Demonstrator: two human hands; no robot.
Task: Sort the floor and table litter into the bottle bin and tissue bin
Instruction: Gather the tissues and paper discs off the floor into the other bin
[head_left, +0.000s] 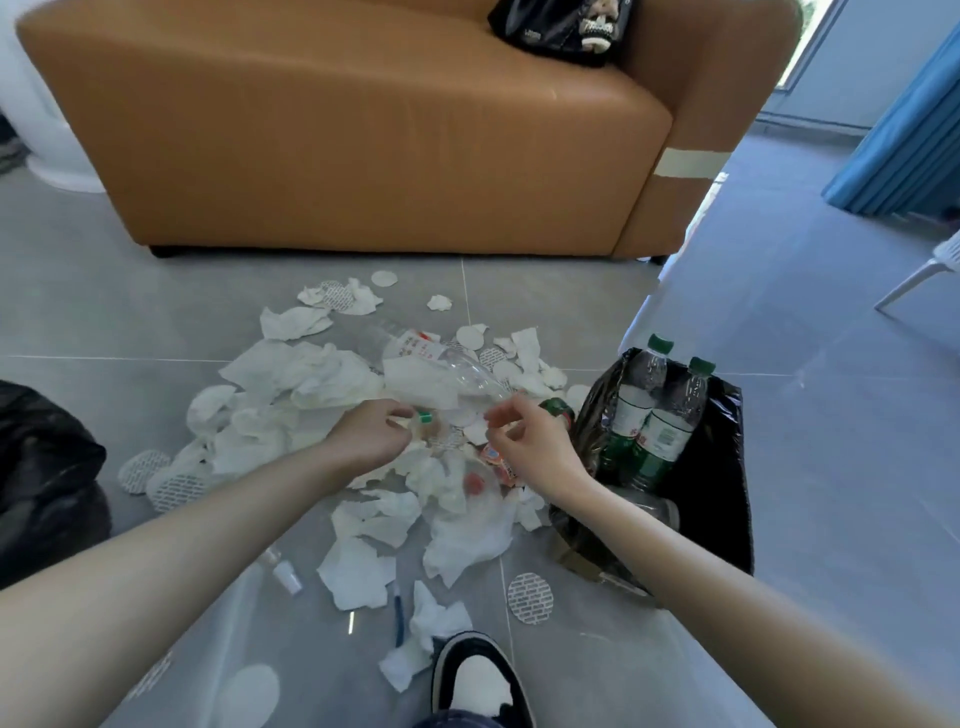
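Left hand (371, 436) curled, fingertips pinching a small green cap (425, 417); right hand (527, 441) curled just beside it, grasp unclear; clear bottle (447, 364) just beyond both, on tissues (311, 379); bottle bin (722, 467) immediately right of right hand.

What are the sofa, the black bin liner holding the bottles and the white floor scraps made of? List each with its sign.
The sofa looks like leather or a faux one: smooth tan skin, soft sheen, seams. The black bin liner seems thin plastic film: glossy, crinkled. The white floor scraps look like tissue paper: matte, crumpled, torn edges.
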